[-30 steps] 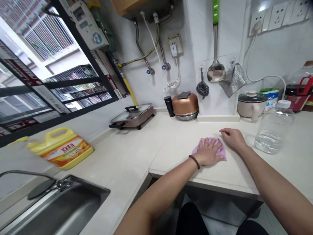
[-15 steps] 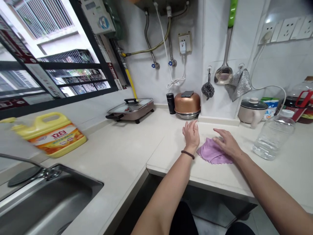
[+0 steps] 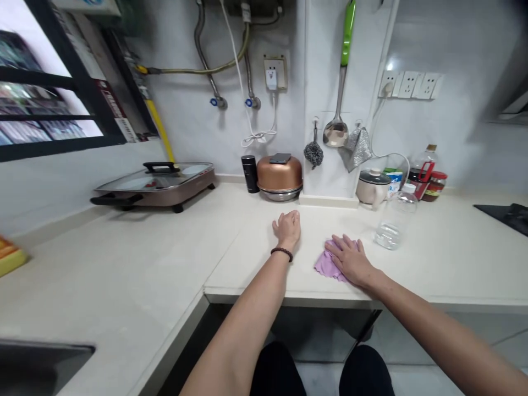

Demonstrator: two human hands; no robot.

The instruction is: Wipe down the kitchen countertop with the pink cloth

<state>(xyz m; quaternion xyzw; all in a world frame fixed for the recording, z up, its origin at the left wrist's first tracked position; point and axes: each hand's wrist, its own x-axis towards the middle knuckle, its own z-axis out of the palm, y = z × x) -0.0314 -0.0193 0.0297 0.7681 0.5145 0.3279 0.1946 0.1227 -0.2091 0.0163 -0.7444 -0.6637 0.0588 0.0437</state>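
My right hand [image 3: 350, 261] lies flat on a crumpled purple cloth [image 3: 329, 267], pressing it against the white counter, fingers spread. Part of the cloth is hidden beneath the palm. My left hand [image 3: 287, 230], with a dark beaded bracelet at the wrist, rests on the counter to the left of the cloth. Its fingers are loosely curled in, and nothing shows in them. To the right of my right hand stands a clear plastic bottle [image 3: 394, 223] with a white cap, partly filled with clear liquid.
A copper-coloured pot [image 3: 280, 175] with a phone on top and a black flask [image 3: 249, 174] stand at the wall. An electric pan [image 3: 157, 190] sits left, a lidded pot [image 3: 371, 187] right. The sink [image 3: 41, 366] is at lower left; a ladle [image 3: 337, 129] hangs above.
The view has swung right. My right hand has come down flat onto the cloth, where it hovered at its edge before. My left hand's fingers have curled in.
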